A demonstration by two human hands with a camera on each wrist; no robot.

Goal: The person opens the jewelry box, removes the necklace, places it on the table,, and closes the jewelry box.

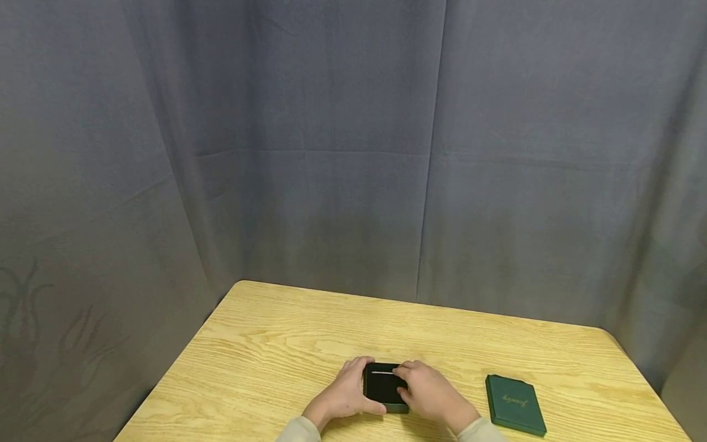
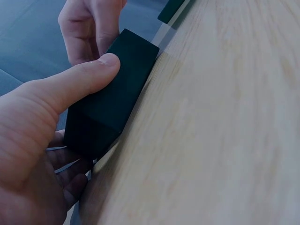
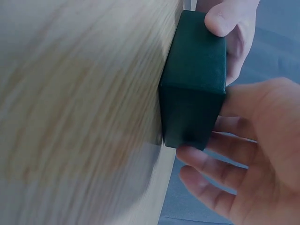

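Observation:
A small dark green box [image 1: 396, 407] with a black inner surface [image 1: 381, 388] sits on the table in front of me. A thin pale strip [image 1: 381, 372] lies across its far part; its kind is too small to tell. My left hand [image 1: 349, 390] grips the box's left side, thumb on the near wall and fingers round the far left corner. My right hand [image 1: 431, 393] is over the box's right side, a fingertip at the strip's right end. Its other fingers lie beside the box's far right corner in the right wrist view. Whether it pinches anything is hidden.
A flat dark green lid [image 1: 516, 405] with gold lettering lies on the wooden table [image 1: 265, 350] to the right of my right hand. A grey curtain [image 1: 331, 184] hangs behind the table's far edge and along its left side.

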